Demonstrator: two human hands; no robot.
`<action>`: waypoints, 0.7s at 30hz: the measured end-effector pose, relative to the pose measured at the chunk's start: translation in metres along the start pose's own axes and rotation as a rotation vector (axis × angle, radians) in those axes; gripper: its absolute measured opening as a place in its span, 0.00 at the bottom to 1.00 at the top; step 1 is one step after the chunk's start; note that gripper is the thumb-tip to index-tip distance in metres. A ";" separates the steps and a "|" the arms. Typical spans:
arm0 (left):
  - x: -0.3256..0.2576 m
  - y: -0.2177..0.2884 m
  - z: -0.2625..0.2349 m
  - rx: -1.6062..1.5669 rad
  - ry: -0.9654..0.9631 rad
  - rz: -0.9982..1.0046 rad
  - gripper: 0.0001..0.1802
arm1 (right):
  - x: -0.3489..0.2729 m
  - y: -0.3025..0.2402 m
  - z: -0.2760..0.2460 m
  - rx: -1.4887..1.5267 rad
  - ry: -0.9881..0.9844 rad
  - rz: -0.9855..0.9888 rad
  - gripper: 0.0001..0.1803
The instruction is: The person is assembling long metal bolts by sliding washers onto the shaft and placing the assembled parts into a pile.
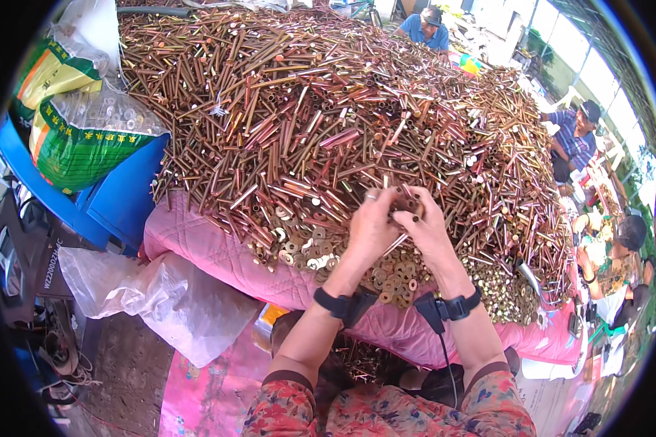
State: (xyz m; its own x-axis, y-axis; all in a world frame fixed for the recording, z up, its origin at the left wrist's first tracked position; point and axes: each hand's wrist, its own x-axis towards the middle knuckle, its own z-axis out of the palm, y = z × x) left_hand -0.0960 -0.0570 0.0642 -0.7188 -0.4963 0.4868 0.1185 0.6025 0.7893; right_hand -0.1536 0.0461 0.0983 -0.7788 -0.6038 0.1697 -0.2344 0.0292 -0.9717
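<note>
My left hand (370, 224), with a ring on one finger, and my right hand (428, 230) meet over the near edge of a big heap of copper-coloured metal tubes and rods (284, 124). Both hands are closed, fingertips almost together around a small metal tube (415, 218) whose end shows by the right thumb. A thin shiny rod (396, 243) slants below the hands; the fingers hide where it ends. Close under my wrists lie loose flat washers (395, 280). Small yellowish nuts (499, 288) are piled to the right of my right forearm.
A pink quilted cloth (204, 237) borders the heap's near side. At left are a green and yellow sack (87, 142) in a blue bin (127, 193) and a clear plastic bag (175, 298). A cable (448, 364) hangs from my right wristband. Several people (577, 135) sit around the heap.
</note>
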 end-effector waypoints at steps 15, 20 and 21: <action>-0.053 0.030 0.024 0.438 -0.490 0.081 0.41 | -0.106 0.065 -0.067 -0.631 0.249 0.000 0.39; -0.061 0.009 -0.013 0.303 -0.004 0.079 0.26 | -0.128 0.074 -0.065 -0.756 0.356 -0.244 0.37; -0.059 -0.003 -0.026 0.333 0.190 0.036 0.18 | -0.133 0.079 -0.067 -0.754 0.355 -0.243 0.37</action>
State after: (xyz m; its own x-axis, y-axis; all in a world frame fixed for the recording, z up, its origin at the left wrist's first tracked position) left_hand -0.0361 -0.0462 0.0426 -0.5745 -0.5594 0.5975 -0.1105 0.7763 0.6206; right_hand -0.1069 0.1820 0.0103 -0.7631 -0.3816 0.5216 -0.6431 0.5275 -0.5551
